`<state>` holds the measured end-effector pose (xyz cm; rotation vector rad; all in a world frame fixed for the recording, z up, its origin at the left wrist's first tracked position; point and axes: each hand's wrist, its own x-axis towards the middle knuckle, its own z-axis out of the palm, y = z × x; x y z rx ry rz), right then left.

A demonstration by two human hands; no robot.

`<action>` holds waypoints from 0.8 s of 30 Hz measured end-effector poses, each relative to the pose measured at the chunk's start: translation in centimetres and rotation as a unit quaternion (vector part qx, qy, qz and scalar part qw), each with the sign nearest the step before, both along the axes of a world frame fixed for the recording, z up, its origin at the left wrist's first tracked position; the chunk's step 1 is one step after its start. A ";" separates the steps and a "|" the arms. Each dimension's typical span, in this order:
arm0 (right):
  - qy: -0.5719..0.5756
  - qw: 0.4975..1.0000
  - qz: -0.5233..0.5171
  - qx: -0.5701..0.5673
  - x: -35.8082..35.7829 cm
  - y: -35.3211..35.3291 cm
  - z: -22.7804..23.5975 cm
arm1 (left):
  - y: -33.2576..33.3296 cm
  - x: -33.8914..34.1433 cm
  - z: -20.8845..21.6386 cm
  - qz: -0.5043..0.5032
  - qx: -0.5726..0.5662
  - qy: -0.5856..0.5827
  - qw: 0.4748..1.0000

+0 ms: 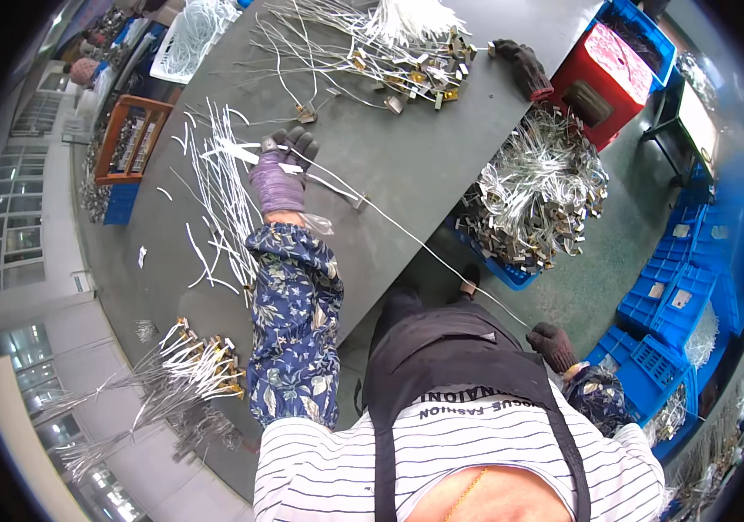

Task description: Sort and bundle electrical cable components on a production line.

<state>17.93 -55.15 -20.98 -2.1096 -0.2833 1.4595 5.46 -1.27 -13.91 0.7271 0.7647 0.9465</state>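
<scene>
My left hand [280,181], in a purple and black glove, is closed over the grey table on a thin white wire [415,238]. The wire runs taut across the table edge down to my right hand [552,346], in a dark brown glove, whose fingers are closed around its other end. A small metal piece [360,202] shows along the wire near my left hand. White strips [234,151] stick out beside my left fingers. Many loose white wires [222,196] lie just left of that hand. The exact finger grip is partly hidden on both hands.
Wires with metal ends [424,74] are heaped at the table's far side, near a dark glove [524,70]. A red box [609,74] and a wire-filled blue basket [524,277] stand right of the table. Another wire bundle [202,361] lies lower left; blue crates [663,291] stand far right.
</scene>
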 end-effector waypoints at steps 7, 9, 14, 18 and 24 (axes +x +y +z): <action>-0.012 1.000 0.022 -0.001 0.0 0.7 0.4 | -1.3 -1.2 -2.3 -0.055 -0.039 0.055 0.996; -0.059 0.997 0.039 -0.033 0.7 -0.1 -0.6 | -1.8 -1.7 -2.5 -0.046 -0.045 0.055 0.996; -0.014 0.997 -0.045 -0.060 0.9 -1.0 -1.2 | -1.3 -3.5 -3.0 0.004 -0.063 0.039 0.997; -0.024 0.999 0.009 -0.019 0.6 1.1 -0.9 | -4.2 -1.5 -3.7 -0.032 -0.139 0.051 0.989; 0.047 0.997 0.011 0.054 0.9 5.2 -2.5 | -12.6 -1.1 -5.3 -0.236 -0.143 0.048 0.960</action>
